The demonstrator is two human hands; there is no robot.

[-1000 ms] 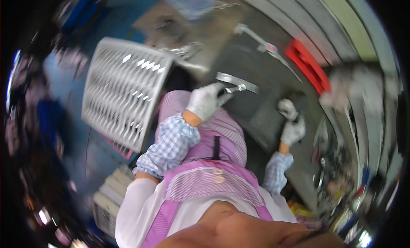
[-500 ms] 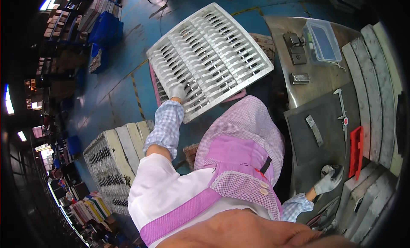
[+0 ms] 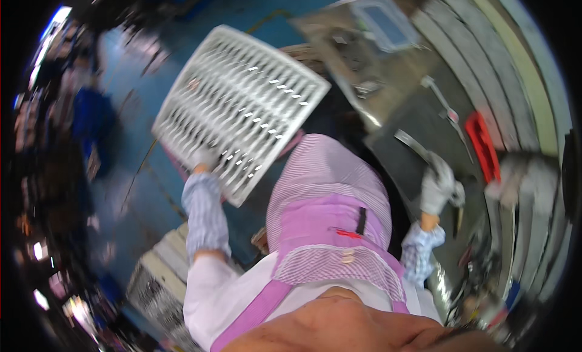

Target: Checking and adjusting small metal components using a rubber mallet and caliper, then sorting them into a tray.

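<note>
Grille panel (image 3: 239, 106), white, slatted: left hand (image 3: 206, 158) grips lower edge; right hand (image 3: 438, 185) well apart, clasping metal tool (image 3: 413, 144).

hands (image 3: 436, 185): grey-white gloves | sleeves: blue checked | apron: pink striped

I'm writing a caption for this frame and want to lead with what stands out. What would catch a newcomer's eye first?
The big white slotted grille fills the upper left, held at its lower edge by the gloved left hand above the blue floor. Below it comes the pink striped apron at centre. To the right, the gloved right hand rests at a grey metal workbench with a red tray beyond it.
</note>
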